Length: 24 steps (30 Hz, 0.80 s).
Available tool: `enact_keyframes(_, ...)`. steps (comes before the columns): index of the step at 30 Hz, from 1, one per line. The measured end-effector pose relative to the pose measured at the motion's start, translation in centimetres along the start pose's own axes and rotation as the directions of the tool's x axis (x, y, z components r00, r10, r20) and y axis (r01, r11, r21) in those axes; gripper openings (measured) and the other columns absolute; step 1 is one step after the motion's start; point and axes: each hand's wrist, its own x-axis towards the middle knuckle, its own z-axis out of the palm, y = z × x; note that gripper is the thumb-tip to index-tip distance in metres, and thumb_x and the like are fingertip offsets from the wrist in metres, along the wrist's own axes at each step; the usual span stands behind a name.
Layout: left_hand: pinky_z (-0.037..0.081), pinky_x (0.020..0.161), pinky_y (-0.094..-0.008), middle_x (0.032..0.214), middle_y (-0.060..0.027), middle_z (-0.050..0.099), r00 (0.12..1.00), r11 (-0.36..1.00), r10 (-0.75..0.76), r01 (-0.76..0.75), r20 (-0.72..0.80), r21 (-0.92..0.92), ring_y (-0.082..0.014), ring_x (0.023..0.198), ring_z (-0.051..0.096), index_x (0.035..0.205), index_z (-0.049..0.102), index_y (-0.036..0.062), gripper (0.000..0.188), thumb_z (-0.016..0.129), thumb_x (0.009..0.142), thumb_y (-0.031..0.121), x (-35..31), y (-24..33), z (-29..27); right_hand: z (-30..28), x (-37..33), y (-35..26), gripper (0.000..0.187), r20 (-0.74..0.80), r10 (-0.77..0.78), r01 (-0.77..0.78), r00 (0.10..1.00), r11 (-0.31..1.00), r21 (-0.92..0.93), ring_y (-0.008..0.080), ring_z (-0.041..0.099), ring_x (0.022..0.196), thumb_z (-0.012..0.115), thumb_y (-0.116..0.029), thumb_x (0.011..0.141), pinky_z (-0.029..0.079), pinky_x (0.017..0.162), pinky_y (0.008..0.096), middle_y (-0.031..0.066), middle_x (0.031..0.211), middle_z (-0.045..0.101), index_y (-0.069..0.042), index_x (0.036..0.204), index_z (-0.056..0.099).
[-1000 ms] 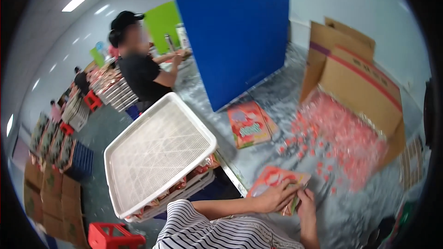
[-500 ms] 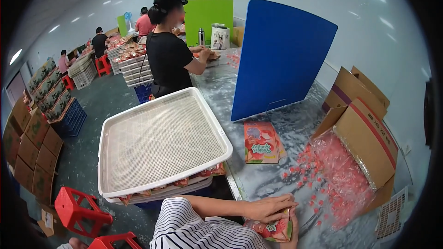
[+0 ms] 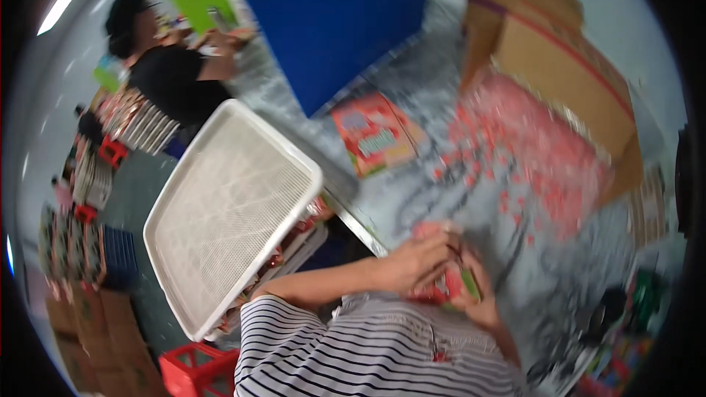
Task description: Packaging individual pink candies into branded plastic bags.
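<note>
A red and pink printed pouch (image 3: 443, 287) lies between my hands, close against my striped shirt. My left hand (image 3: 421, 261) reaches across its top, fingers bent together at the pouch's upper edge. My right hand (image 3: 482, 298) grips its right side, where a green corner shows beside the thumb. Motion smears the fingertips. A stack of flat pouches (image 3: 373, 136) of the same colours rests farther up the marbled table (image 3: 397, 209). To the right, small pink wrapped pieces (image 3: 504, 151) are scattered beside a clear bag full of them (image 3: 548, 162).
The bag spills from an open cardboard box (image 3: 566, 66). A blue divider (image 3: 338, 22) stands on the table. Left of me, a white mesh tray (image 3: 235, 213) tops a stack with filled pouches. A red stool (image 3: 195, 371) is below it. A co-worker in black (image 3: 165, 77) works beyond.
My view has swung down and tilted, so the surroundings shift and blur. My left hand has moved from lying flat over the pouch to bent fingers at its upper edge.
</note>
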Motion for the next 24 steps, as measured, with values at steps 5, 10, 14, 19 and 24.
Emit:
enact_keyframes(5, 0.057, 0.065, -0.0314, 0.112, -0.0134, 0.057, 0.956, 0.93, 0.057, -0.156, 0.289, 0.333, -0.0227, 0.086, 0.064, 0.115, 0.057, 0.0001, 0.042, 0.065, 0.075, 0.008, -0.8, -1.8, 0.0, -1.4, 2.8, 4.6, 0.027, 0.284, 0.577, -0.631, 0.766, 0.758, 0.165, 0.0171, 0.06, 0.077, 0.064, -0.016, 0.083, 0.047, 0.073, 0.0313, 0.0145, 0.081, 0.062, 0.0, 0.104, 0.062)
enact_keyframes(10, 0.054, 0.054, -0.0297, 0.102, -0.0139, 0.059, 0.895, 0.851, 0.18, -0.35, 0.407, 0.392, -0.0191, 0.072, 0.063, 0.108, 0.057, -0.0035, 0.039, 0.063, 0.072, 0.008, 2.1, -1.6, -0.1, -1.9, 2.7, 3.3, 0.02, 0.41, 0.393, -0.495, 0.823, 0.851, 0.177, 0.0203, 0.057, 0.064, 0.065, -0.015, 0.082, 0.045, 0.061, 0.0362, 0.0187, 0.071, 0.061, 0.004, 0.086, 0.061)
enact_keyframes(14, 0.045, 0.044, -0.0274, 0.094, -0.0107, 0.057, 0.753, 0.72, 0.039, -0.477, 0.657, 0.504, -0.0161, 0.059, 0.058, 0.099, 0.057, -0.0013, 0.029, 0.062, 0.075, 0.014, 3.0, -1.4, 1.3, -2.3, 2.0, 5.2, 0.02, 0.274, 0.587, -0.623, 0.762, 0.78, 0.059, 0.0255, 0.057, 0.059, 0.066, -0.016, 0.079, 0.044, 0.058, 0.0399, 0.0221, 0.069, 0.059, 0.004, 0.079, 0.06)
enact_keyframes(19, 0.049, 0.053, -0.0292, 0.095, -0.0099, 0.056, 0.742, 0.831, -0.121, -0.287, 0.659, 0.476, -0.0202, 0.074, 0.061, 0.101, 0.057, -0.0009, 0.03, 0.061, 0.072, 0.008, 4.2, -2.2, 1.4, -1.7, 2.0, 5.0, 0.019, 0.219, 0.477, -0.493, 0.851, 0.87, 0.018, 0.041, 0.059, 0.066, 0.062, -0.012, 0.076, 0.046, 0.059, 0.0435, 0.0243, 0.07, 0.059, 0.006, 0.076, 0.06)
enact_keyframes(24, 0.051, 0.058, -0.0371, 0.087, -0.0153, 0.057, 0.637, 0.953, -0.033, -0.213, 0.77, 0.217, -0.0295, 0.072, 0.062, 0.089, 0.057, -0.0011, 0.019, 0.062, 0.076, 0.012, 5.4, -2.0, 2.0, -2.4, 2.9, 10.6, 0.017, 0.282, 0.561, -0.615, 0.778, 0.771, 0.165, 0.0195, 0.066, 0.073, 0.054, 0.002, 0.076, 0.051, 0.066, 0.033, 0.0129, 0.076, 0.068, 0.0, 0.085, 0.068)
